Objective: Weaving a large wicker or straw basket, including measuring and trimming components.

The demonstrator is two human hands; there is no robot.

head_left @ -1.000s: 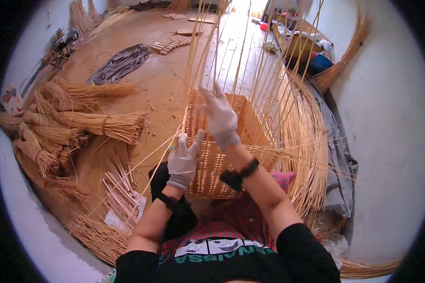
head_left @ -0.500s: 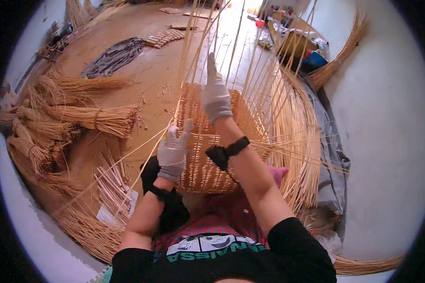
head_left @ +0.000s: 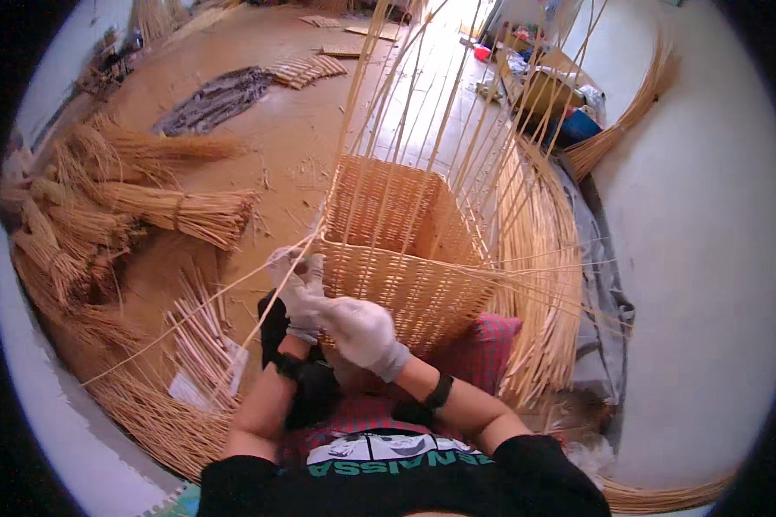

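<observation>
A square wicker basket (head_left: 397, 289) rests in front of me, tilted on my lap, its open top facing away. Tall thin upright rods rise from its rim. At its near left corner my gloved left hand (head_left: 295, 293) has its fingers curled around the weaving rods (head_left: 276, 302) that stick out there. My gloved right hand (head_left: 360, 332) is close beside it, against the basket's near wall. Motion blurs that hand, and its fingers are turned away toward the left hand, so its grip is hidden.
Bundles of wicker rods (head_left: 181, 211) lie on the floor at left, with short cut sticks (head_left: 203, 345) nearer me. A long pile of rods (head_left: 539, 284) lies at right beside a grey sheet (head_left: 608, 302) and the wall. Farther off are a dark cloth heap (head_left: 215, 99) and slatted mats (head_left: 309, 71).
My right hand has come down from above the basket's opening to beside my left hand. The left hand has shifted slightly left, and its raised fingers have curled in at the rods.
</observation>
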